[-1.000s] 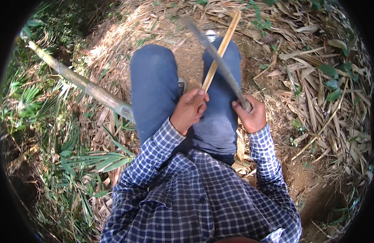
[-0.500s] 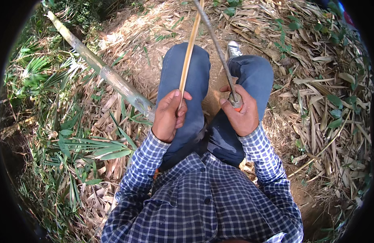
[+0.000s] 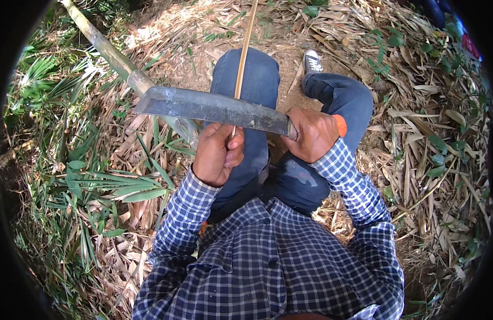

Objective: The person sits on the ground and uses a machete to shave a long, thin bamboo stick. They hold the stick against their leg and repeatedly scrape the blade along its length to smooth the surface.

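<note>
My left hand [image 3: 220, 153] is closed round the lower end of a thin, pale bamboo strip [image 3: 243, 64], which slants up and away over my left knee. My right hand [image 3: 313, 134] grips the orange handle [image 3: 340, 125] of a machete. Its broad dark blade [image 3: 204, 106] reaches left with the flat side showing, crossing over the strip just above my left fingers. Whether the edge touches the strip I cannot tell. The blade's squared tip lies beyond my left hand, and part of the strip is hidden behind the metal.
A long bamboo pole [image 3: 116, 58] lies on the ground at the left, running up to my left leg. Dry bamboo leaves [image 3: 417, 112] litter the ground, with green fronds [image 3: 129, 186] at the left. My shoe [image 3: 312, 61] is ahead. Something blue and red [image 3: 468, 42] shows at the far right edge.
The machete has swung from pointing away from me, edge-on, to lying leftward across the strip. My right hand has turned over with it. The left hand has shifted slightly down and left.
</note>
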Tool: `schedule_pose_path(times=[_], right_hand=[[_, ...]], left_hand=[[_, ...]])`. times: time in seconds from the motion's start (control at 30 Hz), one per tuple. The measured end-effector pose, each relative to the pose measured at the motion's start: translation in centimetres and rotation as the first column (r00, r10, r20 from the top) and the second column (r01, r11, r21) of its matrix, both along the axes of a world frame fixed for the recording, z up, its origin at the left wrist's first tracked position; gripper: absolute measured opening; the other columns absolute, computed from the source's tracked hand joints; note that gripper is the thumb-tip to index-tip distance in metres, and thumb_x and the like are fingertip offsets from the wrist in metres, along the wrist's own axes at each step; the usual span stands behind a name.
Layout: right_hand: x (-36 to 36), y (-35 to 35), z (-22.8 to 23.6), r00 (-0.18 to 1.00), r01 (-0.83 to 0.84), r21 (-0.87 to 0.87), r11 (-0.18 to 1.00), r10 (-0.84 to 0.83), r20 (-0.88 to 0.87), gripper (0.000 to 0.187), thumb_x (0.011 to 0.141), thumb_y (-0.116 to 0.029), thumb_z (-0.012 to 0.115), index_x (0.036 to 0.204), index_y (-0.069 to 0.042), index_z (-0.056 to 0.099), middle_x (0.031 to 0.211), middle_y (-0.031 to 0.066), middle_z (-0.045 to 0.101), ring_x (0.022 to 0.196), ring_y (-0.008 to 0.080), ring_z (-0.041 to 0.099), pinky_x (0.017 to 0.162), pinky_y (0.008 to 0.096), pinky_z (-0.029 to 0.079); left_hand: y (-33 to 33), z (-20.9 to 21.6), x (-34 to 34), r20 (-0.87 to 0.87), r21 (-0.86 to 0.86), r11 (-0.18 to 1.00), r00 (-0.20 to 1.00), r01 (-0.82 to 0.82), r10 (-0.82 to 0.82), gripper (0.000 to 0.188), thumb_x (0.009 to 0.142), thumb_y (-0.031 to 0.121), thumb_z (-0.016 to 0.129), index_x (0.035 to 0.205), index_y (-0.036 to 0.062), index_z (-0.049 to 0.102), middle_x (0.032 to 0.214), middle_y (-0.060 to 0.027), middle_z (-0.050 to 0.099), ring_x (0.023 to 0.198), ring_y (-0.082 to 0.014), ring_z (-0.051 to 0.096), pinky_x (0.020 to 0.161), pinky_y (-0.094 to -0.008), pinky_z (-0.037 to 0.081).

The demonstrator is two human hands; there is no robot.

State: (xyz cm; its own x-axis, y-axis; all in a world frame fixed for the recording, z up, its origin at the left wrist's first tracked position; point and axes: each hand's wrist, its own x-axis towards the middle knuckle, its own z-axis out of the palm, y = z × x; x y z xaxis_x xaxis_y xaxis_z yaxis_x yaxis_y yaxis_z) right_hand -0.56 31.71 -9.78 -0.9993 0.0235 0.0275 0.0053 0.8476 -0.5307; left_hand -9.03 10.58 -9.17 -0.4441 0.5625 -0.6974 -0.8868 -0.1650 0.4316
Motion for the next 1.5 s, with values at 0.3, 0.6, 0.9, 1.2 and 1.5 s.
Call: schedule_pose_path(times=[0.3,0.6,0.9,1.2,1.5], right_hand=[[-2.1,2.0,-1.4,0.999,-0.039,0.062,0.997,0.038,0.017,0.027,0.068,-0.021,0.074,0.082,-0.005,0.058,0.067,0.0137,0.061,0.061,0.0353,0.063,0.055,0.0447,0.050],[-3.2,2.8,-1.9,1.000,0.002,0.142,0.990,0.000,-0.014,0.023,0.072,-0.022,0.074,0.079,-0.006,0.058,0.064,0.0115,0.058,0.058,0.0328,0.062,0.051,0.0427,0.048],[-3.9,3.7,-1.7,0.999,0.036,0.204,0.978,-0.029,-0.036,0.024,0.074,-0.026,0.070,0.078,-0.007,0.057,0.064,0.0136,0.062,0.056,0.0356,0.063,0.053,0.0462,0.050],[-6.5,6.2,-2.5,0.992,0.124,0.246,0.961,-0.126,-0.007,0.023,0.076,-0.029,0.069,0.081,-0.008,0.063,0.063,0.0143,0.064,0.056,0.0359,0.064,0.055,0.0474,0.052],[-10.9,9.9,-3.3,0.886,0.348,0.275,0.896,-0.410,0.216,0.025,0.080,-0.031,0.066,0.085,-0.007,0.066,0.060,0.0124,0.064,0.052,0.0293,0.064,0.053,0.0447,0.053]], left_hand=[[-0.4,0.4,0.3,-0.006,0.001,0.999,0.999,0.039,-0.039,0.027,0.106,0.031,0.041,0.091,0.0099,0.048,0.063,0.0054,0.033,0.044,-0.0029,0.024,0.038,-0.0191,0.019],[-0.7,0.7,0.6,-0.032,-0.029,0.998,0.998,0.050,-0.051,0.029,0.105,0.033,0.041,0.090,0.0104,0.049,0.063,0.0061,0.032,0.043,-0.0027,0.022,0.037,-0.0191,0.018],[-1.2,1.0,1.2,-0.040,-0.037,0.998,0.998,0.051,-0.053,0.029,0.106,0.033,0.041,0.090,0.0102,0.049,0.062,0.0059,0.033,0.043,-0.0025,0.022,0.037,-0.0193,0.019],[-1.5,1.1,1.4,-0.053,-0.062,0.996,0.996,0.067,-0.070,0.030,0.106,0.033,0.041,0.089,0.0098,0.050,0.061,0.0061,0.032,0.042,-0.0027,0.022,0.036,-0.0195,0.018],[-1.8,1.1,1.9,-0.079,-0.144,0.987,0.993,0.073,-0.085,0.028,0.106,0.031,0.041,0.090,0.0092,0.050,0.060,0.0060,0.033,0.042,-0.0029,0.023,0.036,-0.0200,0.019]])
